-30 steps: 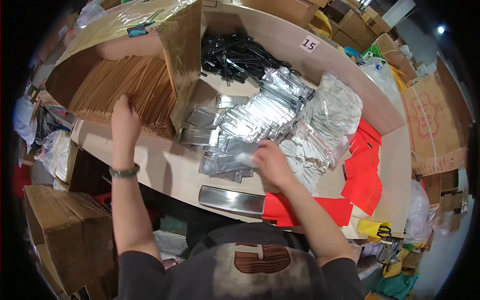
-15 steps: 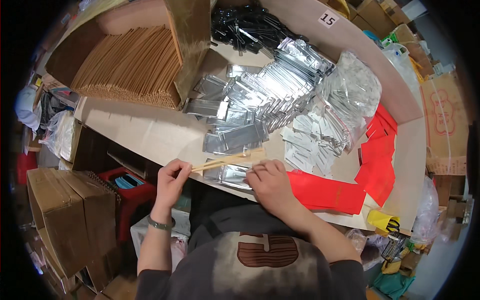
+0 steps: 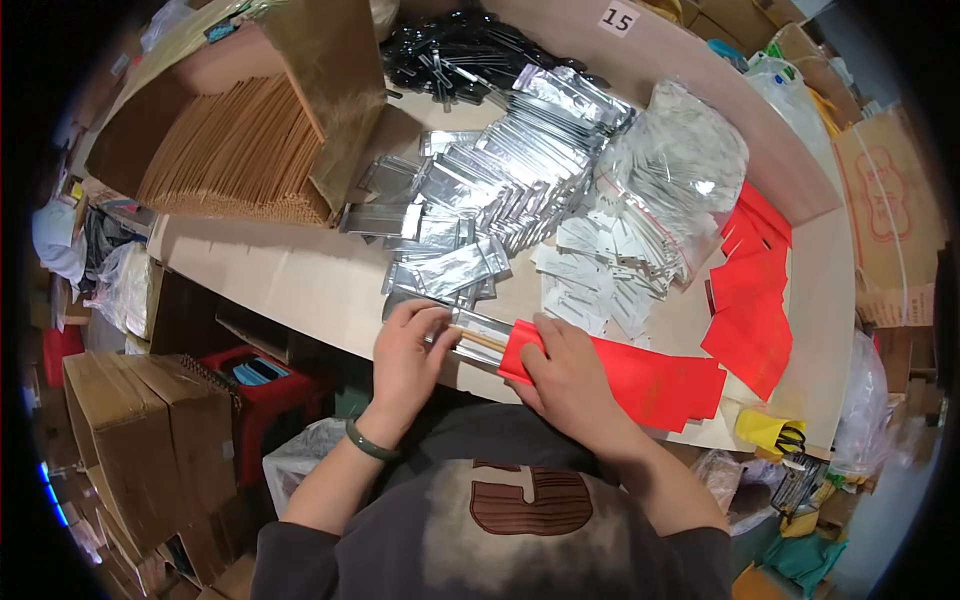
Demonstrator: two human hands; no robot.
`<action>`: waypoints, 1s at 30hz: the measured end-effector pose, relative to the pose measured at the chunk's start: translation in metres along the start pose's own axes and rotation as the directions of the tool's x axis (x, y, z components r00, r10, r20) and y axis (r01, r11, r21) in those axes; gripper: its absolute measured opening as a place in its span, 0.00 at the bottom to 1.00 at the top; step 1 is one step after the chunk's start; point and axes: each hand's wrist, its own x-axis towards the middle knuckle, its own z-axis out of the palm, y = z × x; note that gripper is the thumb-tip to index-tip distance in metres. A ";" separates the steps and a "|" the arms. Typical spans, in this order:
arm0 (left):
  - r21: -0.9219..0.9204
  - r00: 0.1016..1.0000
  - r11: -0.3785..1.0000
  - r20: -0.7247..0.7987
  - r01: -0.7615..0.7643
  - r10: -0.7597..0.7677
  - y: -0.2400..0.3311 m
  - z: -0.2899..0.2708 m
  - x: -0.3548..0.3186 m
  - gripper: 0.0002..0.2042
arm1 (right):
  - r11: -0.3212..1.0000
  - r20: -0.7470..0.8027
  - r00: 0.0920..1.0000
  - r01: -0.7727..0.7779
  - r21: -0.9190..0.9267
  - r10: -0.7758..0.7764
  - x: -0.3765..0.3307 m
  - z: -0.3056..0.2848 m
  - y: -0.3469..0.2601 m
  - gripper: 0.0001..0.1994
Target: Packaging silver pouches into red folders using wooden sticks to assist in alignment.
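Note:
My left hand (image 3: 408, 358) pinches the left end of a pair of pale wooden chopsticks (image 3: 482, 341). Their right ends go out of sight at a red paper sleeve (image 3: 517, 350), which my right hand (image 3: 568, 372) grips between thumb and fingers. Whether the tips are inside the sleeve or behind it, I cannot tell. Silver packets lie under the chopsticks at the table's near edge. To the right of my right hand is a stack of red paper sleeves (image 3: 655, 385). A heap of silver packets (image 3: 455, 270) spreads beyond my hands.
A tilted cardboard box (image 3: 355, 110) full of thin brown pieces (image 3: 230, 150) stands far left. Black-handled utensils (image 3: 450, 55) lie at the back. White slips (image 3: 590, 275) sit beside a clear plastic bag (image 3: 685, 145). More red sleeves (image 3: 755, 300) lie right, near a yellow item (image 3: 760, 428).
My left hand has moved right with the chopsticks. My right hand now holds a red sleeve around or against their right ends. The view has shifted slightly.

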 end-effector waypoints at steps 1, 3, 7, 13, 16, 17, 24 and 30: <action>-0.046 0.998 0.999 0.067 0.010 -0.007 0.001 0.004 -0.003 0.14 | 0.999 -0.019 0.999 0.034 0.010 -0.034 0.003 0.002 -0.001 0.23; -0.187 0.954 0.982 0.296 0.023 0.034 0.044 0.015 -0.012 0.20 | 0.998 -0.050 0.997 0.055 0.016 -0.054 0.004 0.003 0.000 0.24; 0.434 0.900 0.788 0.196 -0.436 0.390 0.060 -0.016 -0.001 0.34 | 0.995 -0.139 0.989 0.061 0.084 -0.049 0.006 -0.014 0.012 0.20; 0.476 0.911 0.836 0.407 -0.272 0.065 0.044 -0.023 0.019 0.21 | 0.994 -0.079 0.994 -0.068 0.083 0.074 -0.026 -0.085 0.090 0.10; 0.301 0.839 0.953 0.509 0.036 -0.192 0.059 -0.025 0.016 0.20 | 0.990 -0.170 0.983 -0.094 -0.107 0.075 -0.065 -0.119 0.128 0.16; 0.206 0.705 0.966 0.661 0.157 -0.256 0.064 -0.024 0.013 0.19 | 0.998 -0.101 0.993 -0.060 -0.033 0.057 -0.071 -0.113 0.110 0.19; -0.245 0.579 0.964 0.773 -0.104 0.259 0.099 0.045 0.002 0.14 | 0.996 -0.028 0.996 0.082 -0.036 -0.083 -0.038 -0.015 0.069 0.29; 0.236 0.928 0.971 0.354 0.028 -0.112 0.028 0.001 0.041 0.18 | 0.953 -0.129 0.945 -0.303 0.006 0.301 -0.021 -0.039 0.024 0.21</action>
